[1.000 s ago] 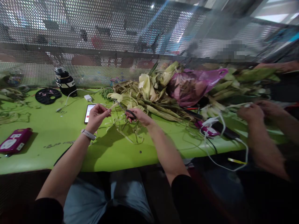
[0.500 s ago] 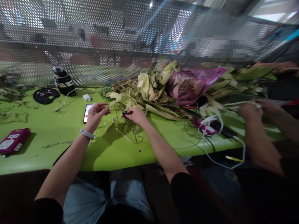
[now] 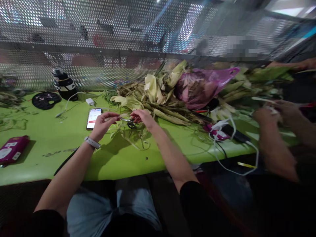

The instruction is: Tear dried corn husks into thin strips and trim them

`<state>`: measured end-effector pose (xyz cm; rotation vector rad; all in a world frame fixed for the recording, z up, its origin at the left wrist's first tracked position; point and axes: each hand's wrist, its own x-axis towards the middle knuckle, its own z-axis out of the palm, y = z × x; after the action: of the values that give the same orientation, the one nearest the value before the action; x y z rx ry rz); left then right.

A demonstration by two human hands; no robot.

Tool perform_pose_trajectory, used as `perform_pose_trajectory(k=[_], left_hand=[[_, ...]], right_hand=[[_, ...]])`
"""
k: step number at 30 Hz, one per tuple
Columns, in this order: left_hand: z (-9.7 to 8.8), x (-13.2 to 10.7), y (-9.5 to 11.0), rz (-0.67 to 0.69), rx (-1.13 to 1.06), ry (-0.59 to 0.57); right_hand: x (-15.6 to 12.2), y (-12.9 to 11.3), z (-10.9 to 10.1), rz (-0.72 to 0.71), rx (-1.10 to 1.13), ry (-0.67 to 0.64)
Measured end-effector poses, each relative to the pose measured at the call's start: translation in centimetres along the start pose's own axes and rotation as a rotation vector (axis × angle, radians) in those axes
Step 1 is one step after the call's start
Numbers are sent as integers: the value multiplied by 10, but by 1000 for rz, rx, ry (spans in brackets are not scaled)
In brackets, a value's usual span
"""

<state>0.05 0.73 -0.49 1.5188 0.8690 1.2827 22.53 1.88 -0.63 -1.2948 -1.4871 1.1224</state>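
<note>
My left hand is closed in a pinch, its fingertips on what looks like a thin pale strip of corn husk; the fingers partly hide it. Small scissors with dark handles sit between my hands, blades pointing toward my left fingertips. My right hand is closed, with its curled fingers at the scissors' handles; the exact grip is hard to make out. Below both hands, thin husk scraps lie on the green table. A large heap of corn husks rises just beyond my hands.
A lit phone lies by my left hand, near a white charger. Farther left are a dark bottle, a black palette-shaped plate and a magenta power strip. A pink plastic bag and a co-worker's hands are on the right.
My right hand has raised its fingers and the scissors now lie flatter, with blades toward my left hand. My left fingertips have closed in toward them. More of the phone shows.
</note>
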Motion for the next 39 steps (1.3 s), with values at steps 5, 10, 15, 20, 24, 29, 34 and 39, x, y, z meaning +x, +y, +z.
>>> perform_pose_trajectory(k=[5,10,15,20,24,29,34,39], left_hand=[[2,-2,-1,-45,27,-94],[2,-1,-5,-34,-21,-89],[2,-2,-1,-21,-12,-124],[0,-2,3,-32,27,-162],[0,-1,3,-79,23,-136],[-1,0,1,-120,1,-107],[-1,-1,0,-197,-51,-78],[5,-1,-5,-223,-55,-11]], right_hand=[[-14,-17,15,42,276,-208],[-17,-16,20,-29,269,-234],[-18,-14,24,-20,248,-314],[-13,-7,29,-101,180,-228],[-7,1,31,-150,174,-65],[-5,4,35,-169,200,-19],[-7,5,40,-197,199,0],[-8,8,44,-236,165,31]])
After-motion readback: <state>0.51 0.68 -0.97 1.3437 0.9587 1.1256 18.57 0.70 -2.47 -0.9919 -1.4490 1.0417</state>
